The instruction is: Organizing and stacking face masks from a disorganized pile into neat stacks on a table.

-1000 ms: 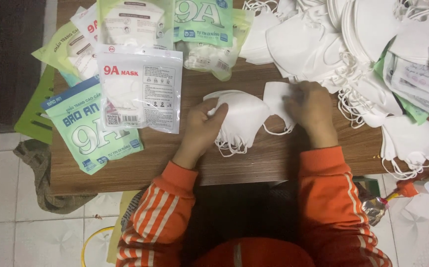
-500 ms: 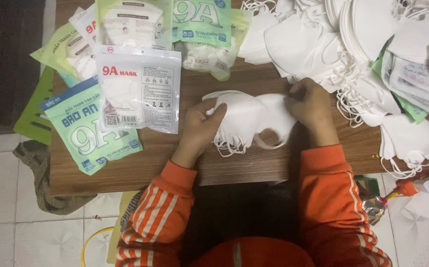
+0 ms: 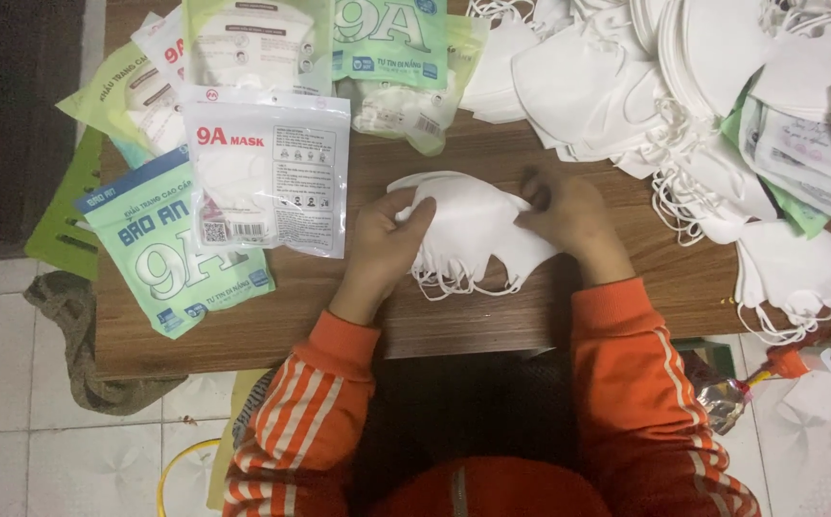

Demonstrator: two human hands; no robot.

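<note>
A brown wooden table (image 3: 454, 316) is carrying printed mask packets (image 3: 267, 172) on its left side, a big heap of loose white masks (image 3: 683, 86) spreading along its far right.

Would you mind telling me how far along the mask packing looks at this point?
Several sealed packets already lie at the left of the wooden table, so some packing looks done. In hand: the left hand and the right hand both grip a small stack of white masks, not yet in any packet. Left: a large heap of loose masks at the right, so most seems unfinished.
</note>
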